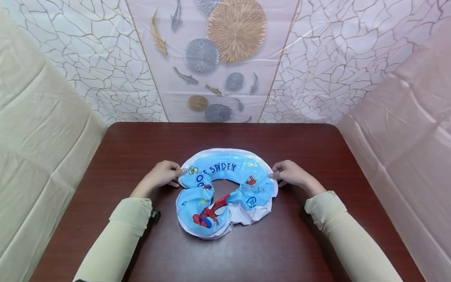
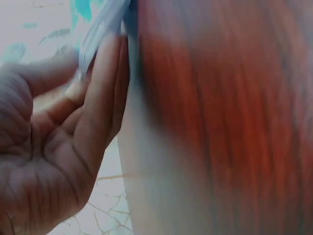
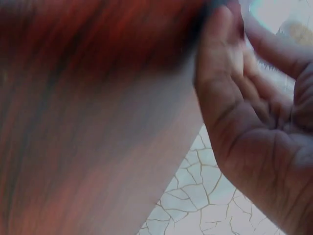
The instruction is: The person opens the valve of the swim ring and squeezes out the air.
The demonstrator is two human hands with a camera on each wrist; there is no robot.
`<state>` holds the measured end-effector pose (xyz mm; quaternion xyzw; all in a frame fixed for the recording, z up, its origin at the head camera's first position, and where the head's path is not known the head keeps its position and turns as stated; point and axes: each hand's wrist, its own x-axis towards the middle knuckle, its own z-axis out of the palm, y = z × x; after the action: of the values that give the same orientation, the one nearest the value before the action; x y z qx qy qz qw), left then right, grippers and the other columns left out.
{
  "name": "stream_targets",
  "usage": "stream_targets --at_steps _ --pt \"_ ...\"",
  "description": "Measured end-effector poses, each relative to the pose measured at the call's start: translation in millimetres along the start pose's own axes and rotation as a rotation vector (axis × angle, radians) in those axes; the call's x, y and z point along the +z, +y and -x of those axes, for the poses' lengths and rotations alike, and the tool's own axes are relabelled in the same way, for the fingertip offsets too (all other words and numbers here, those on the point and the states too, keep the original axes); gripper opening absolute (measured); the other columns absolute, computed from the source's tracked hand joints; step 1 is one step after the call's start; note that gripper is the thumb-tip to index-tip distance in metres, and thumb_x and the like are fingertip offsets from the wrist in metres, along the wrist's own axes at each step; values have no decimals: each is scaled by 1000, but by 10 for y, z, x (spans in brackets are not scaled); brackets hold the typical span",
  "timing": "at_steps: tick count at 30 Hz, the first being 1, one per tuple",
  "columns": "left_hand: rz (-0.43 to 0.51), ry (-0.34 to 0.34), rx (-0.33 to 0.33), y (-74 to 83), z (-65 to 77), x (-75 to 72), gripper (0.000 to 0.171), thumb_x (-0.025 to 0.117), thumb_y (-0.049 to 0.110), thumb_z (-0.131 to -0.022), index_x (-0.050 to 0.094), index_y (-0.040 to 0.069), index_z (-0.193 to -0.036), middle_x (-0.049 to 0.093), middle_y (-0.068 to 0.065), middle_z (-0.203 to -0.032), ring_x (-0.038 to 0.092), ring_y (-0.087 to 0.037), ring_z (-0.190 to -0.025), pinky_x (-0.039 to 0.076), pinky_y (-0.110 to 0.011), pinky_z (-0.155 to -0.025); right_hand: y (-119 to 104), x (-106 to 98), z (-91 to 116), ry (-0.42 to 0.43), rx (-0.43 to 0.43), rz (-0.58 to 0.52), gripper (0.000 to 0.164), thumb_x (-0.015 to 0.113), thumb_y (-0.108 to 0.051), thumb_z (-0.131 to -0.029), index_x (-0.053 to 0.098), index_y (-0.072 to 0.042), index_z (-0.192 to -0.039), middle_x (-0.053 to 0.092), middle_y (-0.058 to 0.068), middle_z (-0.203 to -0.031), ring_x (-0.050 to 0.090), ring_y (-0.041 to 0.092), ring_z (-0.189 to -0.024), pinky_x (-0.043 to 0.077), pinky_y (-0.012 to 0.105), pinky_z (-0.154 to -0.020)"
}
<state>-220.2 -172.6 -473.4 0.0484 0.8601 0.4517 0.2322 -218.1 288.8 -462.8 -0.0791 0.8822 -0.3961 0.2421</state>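
A deflated blue plastic swim ring (image 1: 225, 192) lies on the dark red-brown wooden table (image 1: 299, 250). The left hand (image 1: 163, 175) pinches its edge at nine o'clock, the right hand (image 1: 290, 173) at three o'clock.

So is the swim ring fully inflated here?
No, the swim ring lies limp and crumpled on the table, its near side folded.

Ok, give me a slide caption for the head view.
Both hands, left hand and right hand, pinch a deflated swim ring on a wooden table.

A light-blue swim ring (image 1: 225, 192) with red-and-blue spider-hero print lies on the dark reddish-brown table (image 1: 310, 243).
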Motion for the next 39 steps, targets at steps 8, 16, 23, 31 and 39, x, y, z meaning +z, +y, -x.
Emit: stream_targets --at_steps 8,16,23,31,39 --pt "-145 149 6 -15 -84 -58 36 60 35 -102 69 2 -92 64 -11 -75 65 -20 -64 57 -32 -63 31 -36 -140 207 0 148 20 65 -16 -98 68 5 -98 65 13 -87 64 24 -76 57 35 -67" --pt "143 53 -107 -95 9 35 46 58 38 -103 65 -6 -112 68 -17 -91 70 -20 -75 60 -35 -71 142 -115 83 15 181 -131 58 54 -46 -103 63 10 -114 71 18 -92 71 26 -80 60 41 -69" --pt "113 175 -62 -94 117 117 36 68 35 -97 72 1 -88 70 -12 -78 70 -20 -68 60 -33 -64 170 23 248 21 93 -277 28 62 -21 -101 63 6 -97 69 17 -84 70 24 -78 60 40 -68" --pt "-79 173 -37 -71 136 -103 38 63 32 -100 69 -1 -83 61 -9 -71 62 -19 -61 58 -33 -62 146 26 220 174 18 75 23 59 -12 -101 60 3 -84 63 14 -76 65 22 -66 59 37 -61" --pt "113 29 -32 -196 136 -85 43 51 38 -106 67 -2 -114 67 -15 -98 66 -22 -85 59 -34 -74 195 65 265 70 93 -170 47 50 -36 -107 64 8 -98 66 15 -78 65 23 -70 58 38 -62"
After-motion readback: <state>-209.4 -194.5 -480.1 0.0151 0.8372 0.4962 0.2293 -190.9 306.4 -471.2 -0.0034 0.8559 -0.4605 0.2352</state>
